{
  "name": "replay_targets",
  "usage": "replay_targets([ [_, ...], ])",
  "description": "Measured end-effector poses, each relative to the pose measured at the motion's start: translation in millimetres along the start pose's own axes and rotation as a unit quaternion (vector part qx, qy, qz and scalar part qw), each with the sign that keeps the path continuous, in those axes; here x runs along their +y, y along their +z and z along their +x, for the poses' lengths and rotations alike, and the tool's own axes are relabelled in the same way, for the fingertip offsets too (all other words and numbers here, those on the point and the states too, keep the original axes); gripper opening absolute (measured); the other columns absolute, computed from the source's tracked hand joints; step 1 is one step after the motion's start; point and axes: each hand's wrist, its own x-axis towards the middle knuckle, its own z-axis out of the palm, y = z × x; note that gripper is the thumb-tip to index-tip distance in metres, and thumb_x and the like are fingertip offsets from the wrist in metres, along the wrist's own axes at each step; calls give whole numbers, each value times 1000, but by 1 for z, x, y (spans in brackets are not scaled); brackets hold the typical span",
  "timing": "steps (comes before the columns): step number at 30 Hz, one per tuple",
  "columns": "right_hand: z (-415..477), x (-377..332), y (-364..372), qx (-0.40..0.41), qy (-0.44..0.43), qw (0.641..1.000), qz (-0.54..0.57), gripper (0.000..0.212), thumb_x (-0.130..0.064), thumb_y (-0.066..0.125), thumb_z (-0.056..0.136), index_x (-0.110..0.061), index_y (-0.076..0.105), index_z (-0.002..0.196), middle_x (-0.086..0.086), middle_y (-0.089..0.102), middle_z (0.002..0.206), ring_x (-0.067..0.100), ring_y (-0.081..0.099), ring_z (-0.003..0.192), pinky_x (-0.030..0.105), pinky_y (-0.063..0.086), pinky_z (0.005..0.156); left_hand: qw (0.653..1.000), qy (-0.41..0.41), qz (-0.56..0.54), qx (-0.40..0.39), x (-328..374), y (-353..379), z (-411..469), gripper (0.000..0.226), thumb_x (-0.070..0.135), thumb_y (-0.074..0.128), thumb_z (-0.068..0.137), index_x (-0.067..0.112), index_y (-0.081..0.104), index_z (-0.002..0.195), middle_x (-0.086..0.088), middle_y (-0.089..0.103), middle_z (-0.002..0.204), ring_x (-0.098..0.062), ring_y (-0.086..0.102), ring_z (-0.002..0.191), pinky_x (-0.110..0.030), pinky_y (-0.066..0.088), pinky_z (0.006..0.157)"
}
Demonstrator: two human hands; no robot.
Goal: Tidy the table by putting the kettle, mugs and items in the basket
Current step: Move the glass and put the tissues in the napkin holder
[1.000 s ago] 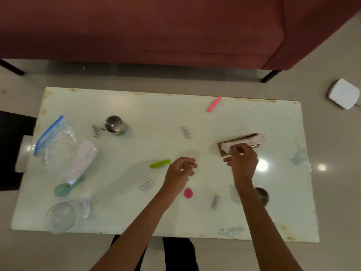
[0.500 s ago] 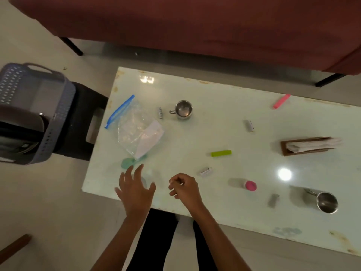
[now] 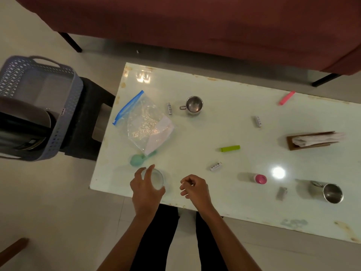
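Head view: left grip [image 3: 146,187] curled over a clear glass [image 3: 156,178] at the surface's [image 3: 224,90] near-left edge.
Fingers spread around the glass rim; whether they clamp it I cannot tell. Right grip [image 3: 193,187] hovers just right of it, fingers loosely curled on nothing. 2 steel mugs [image 3: 193,105] [image 3: 330,192] stand far and right. The basket [image 3: 64,106], far left off the surface, holds the kettle [image 3: 23,126].

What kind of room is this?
Probably a living room at home. A low white table stands on a tiled floor in front of a dark red sofa, and a basket with a kettle in it sits on a stool beside the table.
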Motion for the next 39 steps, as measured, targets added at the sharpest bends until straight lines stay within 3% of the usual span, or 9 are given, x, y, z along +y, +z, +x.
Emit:
replay_targets([
  [5,3,1,-32,45,-20,998,29,20,-5,53,82,-19,62,72,2,66,71,8,63,50,22,47,53,998,64,10,-15,37,3,6,78,29,78,67,33,40,135,2,38,138,-26,39,121,-41,51,83],
  [8,15,-5,-67,157,-47,986,43,14,-1,54,83,-11,63,87,11,67,89,22,67,68,34,52,65,994,112,-2,-14,75,9,14,78,30,77,66,36,40,134,4,38,136,-25,39,120,-40,51,77],
  [10,26,-11,-102,275,-64,959,39,20,1,54,81,-3,61,99,18,64,100,30,62,86,38,49,82,990,143,-7,-10,105,15,22,79,30,77,64,36,41,134,3,39,135,-25,41,118,-39,50,76],
  [13,45,-20,-166,415,-52,907,46,33,-2,58,79,-3,56,113,19,54,115,24,52,92,24,38,83,984,179,-1,-16,154,27,40,80,31,76,65,37,39,135,3,38,136,-26,41,118,-36,48,76],
  [17,78,-16,-252,526,51,845,77,66,-22,66,79,-6,34,134,20,34,136,40,38,121,46,39,93,978,205,8,-29,212,45,68,81,32,75,66,39,36,137,3,36,138,-27,39,122,-36,45,79],
  [21,110,-7,-315,506,172,833,146,98,-55,69,70,-10,18,141,19,31,138,40,38,122,48,36,98,972,230,24,-37,252,64,95,81,33,75,66,35,36,138,0,37,139,-29,38,124,-39,47,82],
  [26,140,1,-349,487,192,837,161,111,-69,63,65,-9,12,144,18,34,138,39,39,123,47,33,103,964,253,70,-38,275,83,123,81,34,74,67,31,36,139,-4,36,141,-33,42,119,-39,47,85],
  [34,156,8,-366,515,155,835,119,76,-45,64,78,-4,30,131,18,39,131,38,46,117,44,42,89,962,242,118,-41,284,100,137,83,37,71,66,31,32,139,-2,36,141,-32,42,118,-41,47,82],
  [39,146,5,-362,555,115,821,72,67,-57,50,81,-4,40,121,16,45,124,36,49,112,47,44,82,961,244,122,-38,290,99,143,84,38,72,66,29,32,140,-3,37,141,-32,43,118,-40,47,82],
])
